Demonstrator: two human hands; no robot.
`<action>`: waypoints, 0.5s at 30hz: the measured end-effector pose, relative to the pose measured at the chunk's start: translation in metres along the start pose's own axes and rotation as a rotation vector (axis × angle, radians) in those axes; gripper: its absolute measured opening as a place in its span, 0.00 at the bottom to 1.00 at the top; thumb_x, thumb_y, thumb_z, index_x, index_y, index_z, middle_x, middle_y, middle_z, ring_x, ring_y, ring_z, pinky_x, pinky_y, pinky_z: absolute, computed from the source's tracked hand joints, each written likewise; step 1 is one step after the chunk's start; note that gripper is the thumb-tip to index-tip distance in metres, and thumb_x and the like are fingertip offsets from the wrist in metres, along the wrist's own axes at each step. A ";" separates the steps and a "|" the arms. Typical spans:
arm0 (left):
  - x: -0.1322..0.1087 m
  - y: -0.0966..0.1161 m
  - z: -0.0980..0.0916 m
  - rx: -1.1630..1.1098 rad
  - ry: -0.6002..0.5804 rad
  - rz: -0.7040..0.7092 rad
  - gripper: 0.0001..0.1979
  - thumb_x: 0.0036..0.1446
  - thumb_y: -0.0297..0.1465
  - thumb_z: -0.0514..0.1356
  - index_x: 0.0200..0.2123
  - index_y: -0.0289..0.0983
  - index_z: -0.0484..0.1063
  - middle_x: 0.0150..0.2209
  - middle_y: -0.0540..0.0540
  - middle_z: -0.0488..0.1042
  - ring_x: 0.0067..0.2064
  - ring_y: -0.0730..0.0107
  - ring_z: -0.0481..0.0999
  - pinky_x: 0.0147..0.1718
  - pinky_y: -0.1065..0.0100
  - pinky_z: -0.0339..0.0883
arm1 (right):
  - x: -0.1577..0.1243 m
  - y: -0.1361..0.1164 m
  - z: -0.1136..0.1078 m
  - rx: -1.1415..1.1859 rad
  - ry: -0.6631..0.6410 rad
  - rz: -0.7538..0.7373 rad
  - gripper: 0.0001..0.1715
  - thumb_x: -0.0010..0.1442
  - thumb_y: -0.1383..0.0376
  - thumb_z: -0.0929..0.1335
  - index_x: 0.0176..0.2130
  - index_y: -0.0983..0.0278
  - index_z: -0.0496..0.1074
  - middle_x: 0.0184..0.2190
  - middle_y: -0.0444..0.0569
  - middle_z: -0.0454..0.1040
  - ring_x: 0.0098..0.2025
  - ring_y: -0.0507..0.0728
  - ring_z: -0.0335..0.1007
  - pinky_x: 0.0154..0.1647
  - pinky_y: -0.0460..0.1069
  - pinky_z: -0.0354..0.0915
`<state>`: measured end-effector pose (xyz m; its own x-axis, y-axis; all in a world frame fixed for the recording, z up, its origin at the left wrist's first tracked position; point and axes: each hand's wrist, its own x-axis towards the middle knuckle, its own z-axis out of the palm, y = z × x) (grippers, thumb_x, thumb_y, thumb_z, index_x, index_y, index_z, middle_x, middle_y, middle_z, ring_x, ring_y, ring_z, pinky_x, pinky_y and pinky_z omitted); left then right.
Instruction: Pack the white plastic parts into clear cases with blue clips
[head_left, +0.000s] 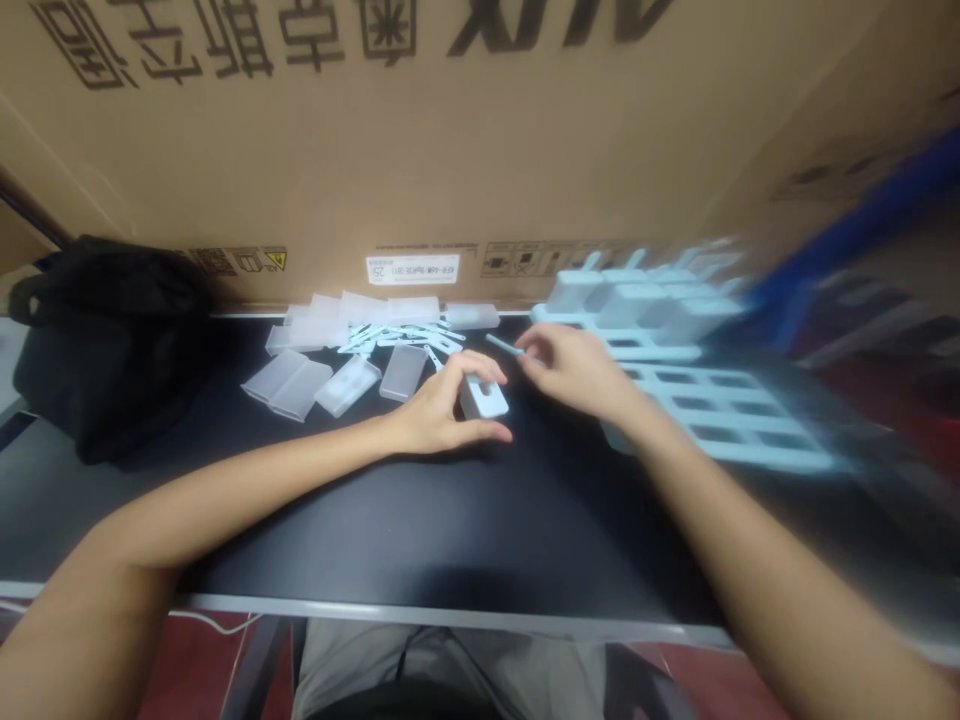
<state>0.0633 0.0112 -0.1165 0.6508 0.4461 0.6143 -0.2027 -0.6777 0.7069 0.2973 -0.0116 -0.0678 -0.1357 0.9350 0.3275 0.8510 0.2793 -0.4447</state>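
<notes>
My left hand (pixel 444 402) is closed around a small pale blue mould piece (pixel 485 398) that rests on the black table (pixel 420 520). Close to its right, my right hand (pixel 571 370) pinches a thin pale blue stick (pixel 504 346), whose free end points left and away from me. The two hands are almost touching above the piece. Just beyond them lie several loose pale sticks (pixel 397 338) and several frosted plastic caps (pixel 346 385).
A pale blue tray with rectangular slots (pixel 720 415) lies at the right, with filled moulds (pixel 637 290) at its far end. A black bag (pixel 105 340) sits at the left. A large cardboard box (pixel 480 130) walls off the back. The right side is motion-blurred.
</notes>
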 end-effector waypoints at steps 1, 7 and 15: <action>0.000 0.001 0.000 -0.019 0.005 -0.036 0.29 0.56 0.41 0.75 0.50 0.42 0.61 0.53 0.41 0.72 0.51 0.61 0.79 0.49 0.58 0.77 | 0.000 0.001 -0.005 0.049 0.056 -0.001 0.06 0.59 0.67 0.69 0.39 0.62 0.76 0.35 0.49 0.80 0.36 0.58 0.76 0.42 0.53 0.70; 0.001 0.011 0.001 0.023 0.060 -0.189 0.20 0.60 0.37 0.71 0.49 0.40 0.65 0.52 0.42 0.75 0.49 0.64 0.81 0.45 0.63 0.80 | -0.007 -0.007 -0.034 0.367 0.290 -0.035 0.10 0.61 0.56 0.74 0.41 0.58 0.78 0.35 0.48 0.79 0.36 0.59 0.77 0.39 0.55 0.74; 0.002 0.010 0.000 0.155 0.087 -0.191 0.22 0.58 0.28 0.67 0.52 0.40 0.62 0.50 0.44 0.77 0.46 0.69 0.83 0.50 0.62 0.81 | -0.016 -0.016 -0.057 0.390 0.173 -0.252 0.13 0.62 0.50 0.74 0.37 0.56 0.78 0.35 0.49 0.76 0.37 0.59 0.73 0.39 0.55 0.70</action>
<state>0.0631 0.0053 -0.1081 0.5997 0.6191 0.5071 0.0367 -0.6543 0.7553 0.3146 -0.0440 -0.0183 -0.1987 0.7870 0.5841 0.5448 0.5841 -0.6017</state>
